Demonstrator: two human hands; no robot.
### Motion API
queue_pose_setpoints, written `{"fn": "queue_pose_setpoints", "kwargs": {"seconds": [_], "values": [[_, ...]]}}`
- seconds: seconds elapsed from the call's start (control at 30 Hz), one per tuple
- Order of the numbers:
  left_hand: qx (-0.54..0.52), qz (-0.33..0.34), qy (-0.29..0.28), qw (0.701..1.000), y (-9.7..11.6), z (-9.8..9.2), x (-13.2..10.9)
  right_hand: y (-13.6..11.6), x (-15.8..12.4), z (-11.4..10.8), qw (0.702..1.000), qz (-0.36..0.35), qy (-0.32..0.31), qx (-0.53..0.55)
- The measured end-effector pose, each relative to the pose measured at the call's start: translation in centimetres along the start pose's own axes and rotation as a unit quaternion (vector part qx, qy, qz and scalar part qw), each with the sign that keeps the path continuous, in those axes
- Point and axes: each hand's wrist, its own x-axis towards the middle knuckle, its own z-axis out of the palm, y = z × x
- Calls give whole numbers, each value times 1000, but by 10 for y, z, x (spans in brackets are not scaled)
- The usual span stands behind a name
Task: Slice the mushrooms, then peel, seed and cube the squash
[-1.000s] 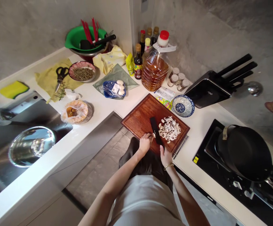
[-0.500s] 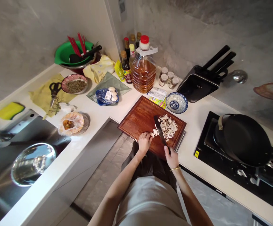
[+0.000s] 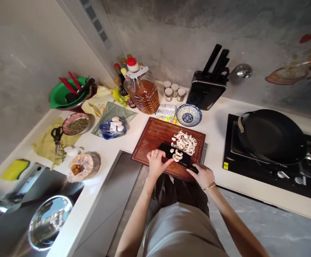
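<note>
Counter is bearing a cutting board; right hand is gripping a knife, left hand is resting unclenched beside mushroom slices lying on it (likely light, soft, snappable; edges best for pinching).

The wooden board looks glossy, the frying pan smoothly matt.

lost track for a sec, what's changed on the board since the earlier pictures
The knife, earlier edge-down, has turned to lie flat, and some mushroom slices that lay beside it are now on its blade. The left hand has its thumb and fingers spread next to them. Unchanged: the right hand grips the knife's handle, and the sliced pile sits on the cutting board.
</note>
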Motion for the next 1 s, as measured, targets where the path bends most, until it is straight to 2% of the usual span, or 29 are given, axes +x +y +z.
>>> {"fn": "queue_pose_setpoints", "kwargs": {"seconds": [0.1, 0.2, 0.37, 0.6, 0.7, 0.77, 0.9, 1.0], "values": [[20, 123, -135, 983, 8, -1, 19, 3, 3, -2, 1000, -24, -15, 5], [3, 178, -196, 964, 9, 8, 33, 6, 5, -5, 999, -36, -33, 9], [-19, 192, -241, 951, 9, 24, 47, 13, 3, -5, 998, -31, -48, 21], [15, 183, -245, 952, 7, 46, 62, 4, -6, -2, 996, -63, -64, 21], [20, 162, -231, 959, 2, 49, 66, 0, -13, 0, 994, -76, -76, 27], [0, 134, -194, 972, -6, 44, 69, 2, -20, 2, 993, -77, -78, 33], [-91, 28, -73, 993, -37, 29, 68, 20, -41, 6, 997, -40, -35, 53], [-125, -65, 17, 990, -54, 29, 51, 37, -50, 7, 996, 34, 18, 87]]}}
